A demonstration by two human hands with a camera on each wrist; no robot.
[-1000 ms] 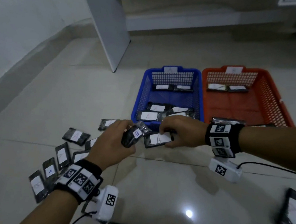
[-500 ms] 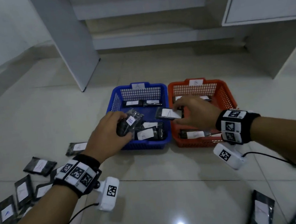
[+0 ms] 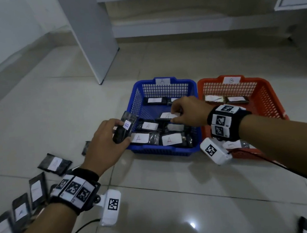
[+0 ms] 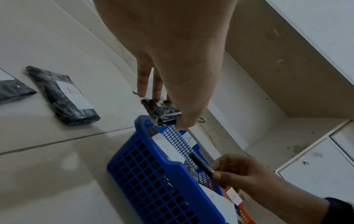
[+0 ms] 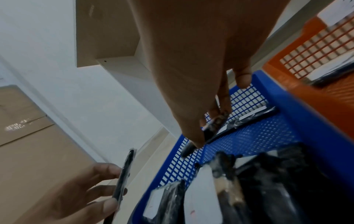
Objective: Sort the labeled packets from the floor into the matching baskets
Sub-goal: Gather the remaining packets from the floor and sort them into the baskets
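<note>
Glossy pale floor tiles (image 3: pixel 179 201) meet white cabinet panels (image 3: pixel 95 36) at the back. A blue basket (image 3: pixel 165 151) tagged A and an orange basket (image 3: pixel 267 101) tagged B stand side by side. Dark packets with white labels lie scattered on the floor (image 3: pixel 54 164). The left hand (image 3: pixel 105 146) hovers at the blue basket's near-left corner, fingers gripping a packet labelled B (image 3: pixel 125 129). The right hand (image 3: pixel 189 111) reaches over the blue basket, fingers pinching a packet labelled A (image 3: pixel 166 117).

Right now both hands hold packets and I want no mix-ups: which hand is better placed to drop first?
Right hand: its A packet hangs over the blue basket. Left hand holds a B packet there.
</note>
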